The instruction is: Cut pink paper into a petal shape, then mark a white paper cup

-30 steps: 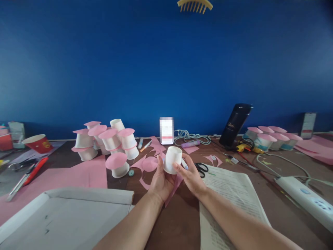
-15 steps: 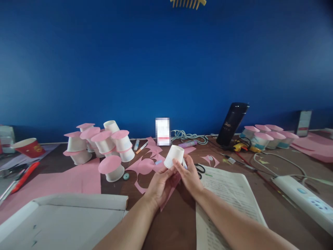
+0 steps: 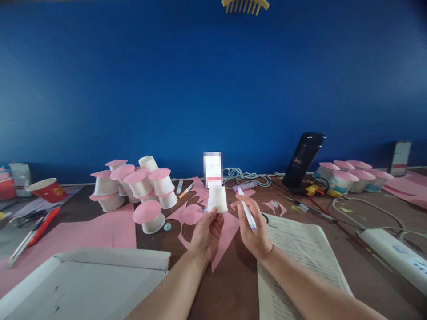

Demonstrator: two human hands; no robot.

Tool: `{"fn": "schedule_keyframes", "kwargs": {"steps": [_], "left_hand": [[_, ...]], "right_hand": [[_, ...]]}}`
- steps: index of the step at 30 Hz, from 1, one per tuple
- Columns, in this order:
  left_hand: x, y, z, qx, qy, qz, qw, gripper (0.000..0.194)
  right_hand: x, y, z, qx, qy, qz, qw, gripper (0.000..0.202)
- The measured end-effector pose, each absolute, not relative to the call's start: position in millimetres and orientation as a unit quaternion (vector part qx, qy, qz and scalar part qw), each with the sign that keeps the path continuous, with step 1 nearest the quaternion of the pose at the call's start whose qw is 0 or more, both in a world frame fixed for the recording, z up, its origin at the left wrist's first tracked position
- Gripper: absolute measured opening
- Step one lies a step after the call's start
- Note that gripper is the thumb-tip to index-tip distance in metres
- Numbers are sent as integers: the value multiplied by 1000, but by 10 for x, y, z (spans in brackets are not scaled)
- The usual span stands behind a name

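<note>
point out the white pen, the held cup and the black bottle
White pen [image 3: 247, 213], head view, middle of its barrel
Held cup [image 3: 218, 198], head view, middle of its side wall
Black bottle [image 3: 304, 156], head view, middle of its body

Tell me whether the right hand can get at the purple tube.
Probably yes: the purple tube lies just beyond the right hand, with nothing seen standing between, though the white marker in its grip would likely hinder grasping.
</note>
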State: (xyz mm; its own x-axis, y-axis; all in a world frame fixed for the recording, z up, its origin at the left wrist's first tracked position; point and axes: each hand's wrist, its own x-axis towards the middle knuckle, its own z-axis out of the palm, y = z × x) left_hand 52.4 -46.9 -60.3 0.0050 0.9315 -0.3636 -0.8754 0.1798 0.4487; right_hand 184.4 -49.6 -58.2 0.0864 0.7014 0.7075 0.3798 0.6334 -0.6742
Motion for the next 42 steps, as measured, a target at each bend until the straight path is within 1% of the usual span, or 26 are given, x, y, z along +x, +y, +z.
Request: {"fn": "schedule_keyframes", "kwargs": {"steps": [5, 12, 18, 26, 33, 42], "left_hand": [[535, -463, -665, 76, 285, 662, 689, 10], [525, -488, -610, 83, 262, 651, 708, 11], [522, -471, -657, 97, 243, 643, 720, 7], [521, -426, -694, 94, 242, 643, 720, 8], [520, -415, -676, 79, 263, 640, 718, 10], [514, -400, -731, 95, 251, 646, 715, 4]], "right_hand": [[1862, -576, -540, -373, -743, 81, 550, 36], [1834, -605, -514, -347, -765, 86, 535, 37], [1799, -604, -533, -350, -789, 58, 502, 31], [1802, -479, -583, -363, -783, -2, 505, 21], [1814, -483, -569, -361, -790, -25, 496, 27], [1787, -487, -547, -358, -788, -27, 500, 25]]}}
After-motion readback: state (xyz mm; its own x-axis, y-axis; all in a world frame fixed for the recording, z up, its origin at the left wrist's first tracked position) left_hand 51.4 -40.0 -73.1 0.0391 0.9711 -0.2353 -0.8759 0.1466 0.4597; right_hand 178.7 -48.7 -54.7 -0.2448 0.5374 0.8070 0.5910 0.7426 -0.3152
